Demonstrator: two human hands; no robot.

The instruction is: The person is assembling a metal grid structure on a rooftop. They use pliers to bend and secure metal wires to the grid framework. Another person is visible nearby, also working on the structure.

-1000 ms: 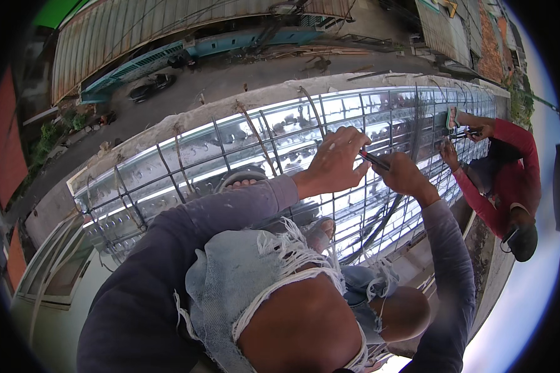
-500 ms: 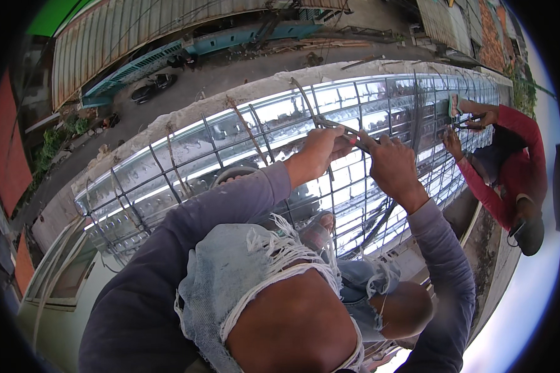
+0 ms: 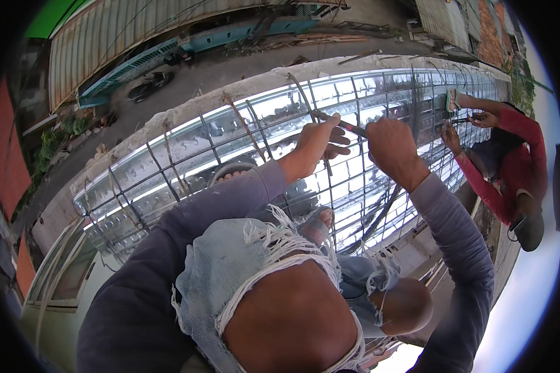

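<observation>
My right hand (image 3: 392, 148) is closed around the handles of dark pliers (image 3: 354, 128) with a red mark. The head of the pliers meets the steel bars of a rebar mesh (image 3: 331, 163), close to an upright bent bar (image 3: 299, 91). My left hand (image 3: 315, 147) is beside the pliers, its thumb near their head and its fingers spread apart; whether the thumb touches them I cannot tell. Under the mesh lies shiny corrugated metal decking (image 3: 354, 208). Any tie wire at the pliers' jaws is too small to make out.
A co-worker in a red top (image 3: 522, 143) crouches on the right, both hands at the mesh. Rusty bars (image 3: 243, 127) stick up along the concrete edge (image 3: 149, 129). Beyond it, far below, runs a street with a parked motorcycle (image 3: 151, 86). My sandalled foot (image 3: 318, 225) is on the mesh.
My right hand has turned and risen slightly with the pliers, whose handles are now closer together. My left fingers have spread from a closed grip. The co-worker's hands have shifted slightly.
</observation>
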